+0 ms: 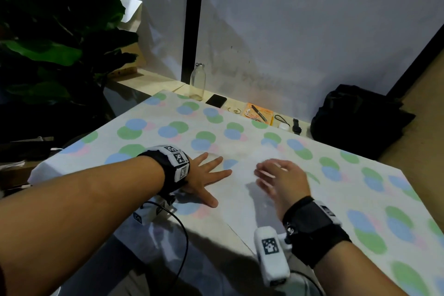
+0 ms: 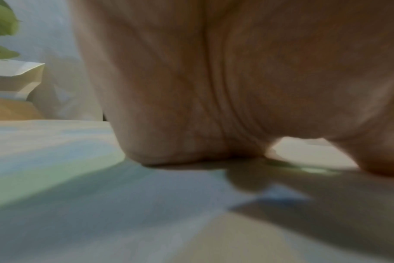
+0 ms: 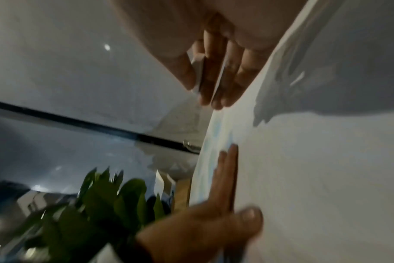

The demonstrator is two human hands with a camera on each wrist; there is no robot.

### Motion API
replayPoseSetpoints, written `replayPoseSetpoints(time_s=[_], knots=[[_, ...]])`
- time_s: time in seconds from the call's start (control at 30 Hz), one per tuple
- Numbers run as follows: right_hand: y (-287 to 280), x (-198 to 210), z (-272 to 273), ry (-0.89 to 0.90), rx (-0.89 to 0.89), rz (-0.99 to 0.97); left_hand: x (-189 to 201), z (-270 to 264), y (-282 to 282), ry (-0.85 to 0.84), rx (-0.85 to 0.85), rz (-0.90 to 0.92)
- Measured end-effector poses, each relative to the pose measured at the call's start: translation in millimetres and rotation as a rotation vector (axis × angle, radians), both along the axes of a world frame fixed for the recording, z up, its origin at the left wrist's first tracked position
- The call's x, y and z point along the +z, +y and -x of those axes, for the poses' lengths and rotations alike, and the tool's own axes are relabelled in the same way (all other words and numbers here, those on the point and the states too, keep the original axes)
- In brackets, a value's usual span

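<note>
Dotted paper sheet (image 1: 168,132) | left hand (image 1: 201,180) flat, fingers spread, pressing it | right hand (image 1: 283,182) pinches its edge

Two hands on one spotted sheet (image 1: 168,127): left hand (image 1: 204,175), right hand (image 1: 281,180). Beyond the fingertips, one glass bottle (image 1: 197,81), one black phone (image 1: 216,100), one pen (image 1: 258,113), one orange packet (image 1: 268,110), one watch (image 1: 296,126). Right of the fingers, one black bag (image 1: 355,115); left of them, one leafy plant (image 1: 60,31).

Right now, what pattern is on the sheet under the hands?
The sheet has overlapping green, blue and pink circles on white, best in head view.
</note>
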State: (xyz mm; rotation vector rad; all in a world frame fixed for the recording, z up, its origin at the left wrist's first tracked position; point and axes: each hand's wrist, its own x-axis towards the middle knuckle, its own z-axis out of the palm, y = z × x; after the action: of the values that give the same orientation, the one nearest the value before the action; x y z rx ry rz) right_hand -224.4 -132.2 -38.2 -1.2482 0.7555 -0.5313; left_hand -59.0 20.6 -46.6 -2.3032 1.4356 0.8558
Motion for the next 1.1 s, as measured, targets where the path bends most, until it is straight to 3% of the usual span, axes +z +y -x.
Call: replayPoseSetpoints(time_s=[0.13, 0.27, 0.37, 0.5, 0.6, 0.67, 0.93, 1.1], knots=[[36, -14, -1, 0.161, 0.357, -0.049, -2, 4, 0, -0.016, 0.015, 0.025], [16, -14, -11, 0.168, 0.144, 0.273, 2, 3, -2, 0.003, 0.009, 0.000], [-3, -3, -16, 0.137, 0.060, 0.278, 2, -6, 0, 0.089, 0.024, 0.014], [8, -18, -18, 0.211, 0.240, 0.223, -3, -19, 8, 0.217, 0.077, 0.119], [10, -35, -19, 0.303, 0.304, 0.427, 0, -19, 9, 0.240, 0.132, 0.140], [11, -33, -19, 0.349, 0.370, 0.545, 1, -15, 5, 0.176, 0.076, 0.093], [11, -11, -39, 0.550, 0.619, 0.864, 6, -6, 0, 0.095, 0.007, 0.004], [10, -6, -51, 0.655, 0.650, 1.030, 9, -7, 3, 0.118, 0.030, 0.039]])
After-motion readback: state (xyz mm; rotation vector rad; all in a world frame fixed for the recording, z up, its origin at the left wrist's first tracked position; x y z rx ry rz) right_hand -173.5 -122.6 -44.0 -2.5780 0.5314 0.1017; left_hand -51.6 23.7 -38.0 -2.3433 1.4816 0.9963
